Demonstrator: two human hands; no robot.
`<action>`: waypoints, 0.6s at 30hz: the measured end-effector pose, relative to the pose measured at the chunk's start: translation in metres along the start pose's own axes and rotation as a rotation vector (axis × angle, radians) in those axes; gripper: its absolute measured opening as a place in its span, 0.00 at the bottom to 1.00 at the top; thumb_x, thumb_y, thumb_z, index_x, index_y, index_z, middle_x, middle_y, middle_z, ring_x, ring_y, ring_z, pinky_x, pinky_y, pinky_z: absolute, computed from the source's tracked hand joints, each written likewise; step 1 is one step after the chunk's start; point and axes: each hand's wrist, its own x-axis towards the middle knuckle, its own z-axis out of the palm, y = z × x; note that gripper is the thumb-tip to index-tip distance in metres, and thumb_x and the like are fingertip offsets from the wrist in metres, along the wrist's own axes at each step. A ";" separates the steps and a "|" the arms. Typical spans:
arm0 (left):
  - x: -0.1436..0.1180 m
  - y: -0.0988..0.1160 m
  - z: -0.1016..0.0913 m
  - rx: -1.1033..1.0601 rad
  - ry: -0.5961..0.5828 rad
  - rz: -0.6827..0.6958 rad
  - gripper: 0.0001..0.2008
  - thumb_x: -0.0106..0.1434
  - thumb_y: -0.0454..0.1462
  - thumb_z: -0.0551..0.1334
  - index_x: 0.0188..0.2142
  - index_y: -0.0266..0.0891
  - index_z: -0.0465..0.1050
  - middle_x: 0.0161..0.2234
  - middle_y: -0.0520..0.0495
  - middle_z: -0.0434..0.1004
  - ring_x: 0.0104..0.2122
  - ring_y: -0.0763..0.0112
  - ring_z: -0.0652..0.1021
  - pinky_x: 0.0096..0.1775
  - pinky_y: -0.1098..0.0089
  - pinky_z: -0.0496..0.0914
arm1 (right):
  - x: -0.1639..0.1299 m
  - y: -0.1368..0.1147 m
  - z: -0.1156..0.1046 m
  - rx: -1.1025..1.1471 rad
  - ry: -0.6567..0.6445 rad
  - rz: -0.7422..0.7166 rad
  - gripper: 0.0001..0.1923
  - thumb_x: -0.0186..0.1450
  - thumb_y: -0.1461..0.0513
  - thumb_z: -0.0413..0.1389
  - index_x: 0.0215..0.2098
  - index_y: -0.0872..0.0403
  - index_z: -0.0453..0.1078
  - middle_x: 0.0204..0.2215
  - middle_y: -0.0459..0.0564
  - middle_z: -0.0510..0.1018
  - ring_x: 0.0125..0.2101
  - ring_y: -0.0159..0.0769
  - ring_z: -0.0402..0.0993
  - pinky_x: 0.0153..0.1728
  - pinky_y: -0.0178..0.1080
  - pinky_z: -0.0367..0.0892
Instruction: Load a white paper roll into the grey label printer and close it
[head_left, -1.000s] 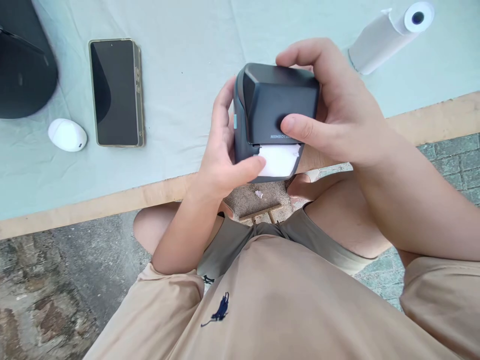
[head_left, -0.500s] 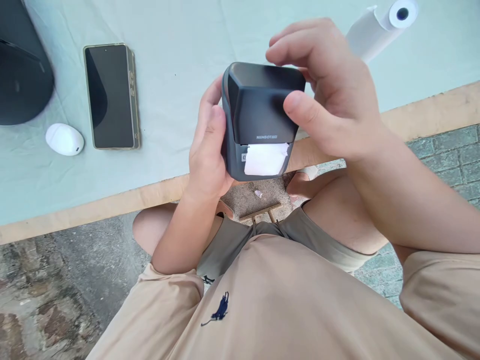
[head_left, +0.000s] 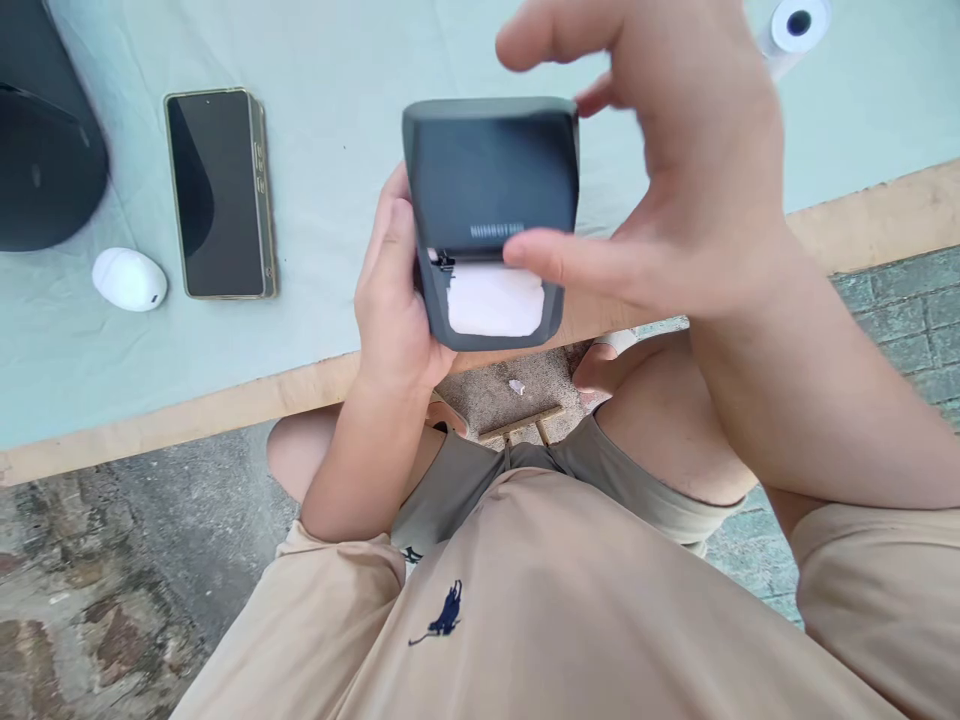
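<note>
So the big change is the lid. A second ago the dark NIIMBOT printer [head_left: 491,185] looked closed up; now its lid [head_left: 487,165] seems to have tipped up a bit, and some dark inner parts [head_left: 444,262] show at its near left corner. The printer's also slid left a touch, held up over the near edge of the table [head_left: 322,260].

The left hand [head_left: 396,310] is doing all the holding, wrapped firmly around the printer's left side. The right hand [head_left: 697,170] isn't clamped on anything that I can see: thumb and fingers are spread wide, with the thumb over from the right side to the lid's near edge, beside the lettering. Can't tell how hard it's pressing, the hand's a bit blurry.

The white paper [head_left: 495,300] lies across the printer's near face, just below the lid. My read for the work in hand: with the lid up like that, the inside is starting to be reachable, while the paper roll [head_left: 800,25] sits well apart at far right, touched by neither hand as far as I can see.
</note>
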 end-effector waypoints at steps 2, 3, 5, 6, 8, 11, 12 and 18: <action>-0.001 0.002 0.004 -0.012 -0.006 0.010 0.20 0.68 0.54 0.60 0.54 0.51 0.74 0.57 0.54 0.79 0.72 0.50 0.64 0.70 0.51 0.65 | 0.002 -0.005 0.000 -0.105 0.134 0.092 0.30 0.72 0.41 0.43 0.56 0.52 0.71 0.55 0.43 0.75 0.53 0.32 0.76 0.61 0.39 0.72; -0.002 0.002 0.004 -0.003 -0.029 0.022 0.21 0.68 0.55 0.60 0.54 0.51 0.74 0.57 0.53 0.79 0.71 0.49 0.65 0.69 0.50 0.67 | 0.003 -0.007 0.001 -0.123 0.222 0.152 0.29 0.73 0.41 0.43 0.53 0.50 0.74 0.53 0.42 0.76 0.47 0.30 0.78 0.56 0.38 0.74; -0.003 0.001 0.003 0.035 -0.074 0.059 0.21 0.66 0.56 0.64 0.53 0.51 0.74 0.57 0.53 0.79 0.68 0.49 0.69 0.65 0.52 0.71 | 0.005 -0.012 0.005 -0.094 0.379 0.280 0.24 0.73 0.46 0.46 0.48 0.50 0.76 0.46 0.42 0.76 0.39 0.25 0.78 0.45 0.34 0.72; -0.003 0.000 0.001 0.053 -0.082 0.067 0.21 0.65 0.55 0.66 0.53 0.51 0.73 0.57 0.52 0.79 0.67 0.51 0.71 0.64 0.54 0.73 | 0.007 -0.013 0.006 -0.062 0.423 0.325 0.21 0.74 0.48 0.47 0.47 0.51 0.76 0.43 0.42 0.76 0.37 0.24 0.78 0.41 0.33 0.70; -0.004 -0.002 -0.001 0.065 -0.069 0.067 0.21 0.64 0.52 0.68 0.53 0.51 0.72 0.57 0.52 0.78 0.65 0.54 0.74 0.63 0.58 0.74 | 0.010 -0.015 0.007 -0.043 0.390 0.346 0.20 0.73 0.50 0.48 0.50 0.52 0.75 0.38 0.43 0.75 0.36 0.25 0.77 0.35 0.32 0.65; -0.006 -0.003 -0.003 0.013 -0.073 0.065 0.21 0.66 0.50 0.68 0.55 0.50 0.71 0.56 0.52 0.79 0.65 0.57 0.74 0.65 0.60 0.73 | 0.013 -0.013 0.007 -0.165 0.151 0.277 0.19 0.71 0.52 0.49 0.50 0.53 0.74 0.44 0.45 0.78 0.34 0.26 0.72 0.33 0.35 0.62; -0.007 -0.003 -0.003 -0.005 -0.094 0.073 0.21 0.65 0.49 0.69 0.55 0.50 0.71 0.55 0.52 0.79 0.65 0.57 0.74 0.65 0.60 0.73 | 0.013 -0.012 0.007 -0.206 0.067 0.260 0.17 0.68 0.54 0.51 0.49 0.53 0.74 0.44 0.45 0.78 0.32 0.26 0.69 0.33 0.36 0.61; -0.013 -0.003 0.001 -0.057 -0.179 0.052 0.21 0.68 0.48 0.67 0.58 0.49 0.68 0.55 0.51 0.78 0.69 0.58 0.69 0.64 0.58 0.75 | 0.004 -0.002 0.011 -0.307 -0.171 0.255 0.13 0.61 0.53 0.59 0.42 0.47 0.73 0.31 0.47 0.75 0.25 0.28 0.56 0.29 0.37 0.50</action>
